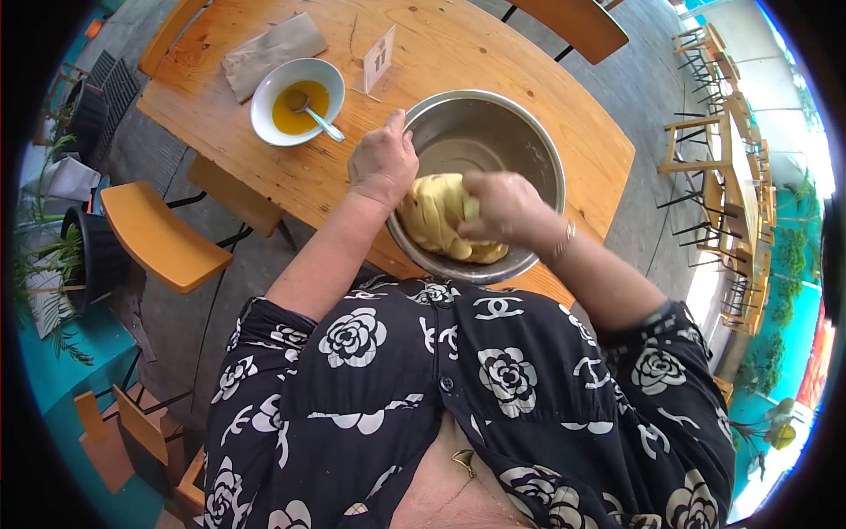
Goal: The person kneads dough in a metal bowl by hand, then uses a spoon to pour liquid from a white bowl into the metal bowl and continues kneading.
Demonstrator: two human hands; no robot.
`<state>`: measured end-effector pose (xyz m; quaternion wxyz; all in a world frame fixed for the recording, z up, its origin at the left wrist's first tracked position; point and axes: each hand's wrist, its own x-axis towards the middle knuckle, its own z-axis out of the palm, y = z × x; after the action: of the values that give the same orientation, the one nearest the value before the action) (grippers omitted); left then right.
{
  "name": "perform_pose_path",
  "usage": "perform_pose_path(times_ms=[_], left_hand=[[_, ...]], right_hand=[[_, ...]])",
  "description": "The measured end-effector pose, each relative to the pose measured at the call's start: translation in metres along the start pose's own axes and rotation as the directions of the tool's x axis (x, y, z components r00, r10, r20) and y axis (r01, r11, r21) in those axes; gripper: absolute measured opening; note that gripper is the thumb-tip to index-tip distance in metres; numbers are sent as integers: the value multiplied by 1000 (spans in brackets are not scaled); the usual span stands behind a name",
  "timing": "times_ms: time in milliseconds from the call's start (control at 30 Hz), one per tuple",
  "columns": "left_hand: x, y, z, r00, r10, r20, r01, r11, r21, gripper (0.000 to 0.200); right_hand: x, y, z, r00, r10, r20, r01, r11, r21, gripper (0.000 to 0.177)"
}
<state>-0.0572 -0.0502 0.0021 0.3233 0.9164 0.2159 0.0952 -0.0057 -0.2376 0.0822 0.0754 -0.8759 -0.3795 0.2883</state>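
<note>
A large metal mixing bowl point(538, 145) stands at the near side of the table, with a lump of yellow dough point(430, 220) in its near part. My left hand point(384, 163) is closed over the bowl's left rim. Blurred by motion, my right hand point(507, 210) grips the right side of the dough, whose upper part bulges up between the two hands. The dough surface looks soft and folded, and part of it is hidden behind the right hand.
Left of the bowl, a white bowl point(261, 113) holds yellow liquid and a spoon point(324, 125). Behind it lies a folded brown paper point(275, 55), and a small number card point(380, 60) stands nearby. Orange chairs point(163, 234) surround the wooden table point(599, 145).
</note>
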Motion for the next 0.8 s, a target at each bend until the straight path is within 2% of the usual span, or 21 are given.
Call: perform_pose_path(times_ms=[33,200,300,333,433,533,667,800], left_hand=[[-3,2,0,1000,9,4,-9,1000,-22,34],[-5,7,3,999,31,41,-30,999,-21,34],[-5,5,3,998,49,40,-48,998,-27,33],[-5,6,2,998,56,40,-55,998,-23,33],[-7,6,3,996,90,8,-90,995,-38,32],[-6,4,3,991,129,-24,-130,990,-48,32],[-6,0,5,994,107,22,-107,994,-24,35],[-10,0,10,997,67,-24,-67,997,-23,35]], right_hand=[[-16,-3,2,996,-82,-47,80,996,-47,35],[-25,-8,24,1000,-18,12,20,975,-223,6],[2,-1,48,993,61,-100,-78,982,-171,9],[11,1,46,994,77,-80,-88,986,-141,13],[42,18,48,984,87,-157,-104,989,-106,16],[72,37,51,966,160,-205,-174,983,-51,20],[97,47,48,846,448,-289,-436,893,110,23],[99,48,50,757,551,-352,-485,834,262,26]])
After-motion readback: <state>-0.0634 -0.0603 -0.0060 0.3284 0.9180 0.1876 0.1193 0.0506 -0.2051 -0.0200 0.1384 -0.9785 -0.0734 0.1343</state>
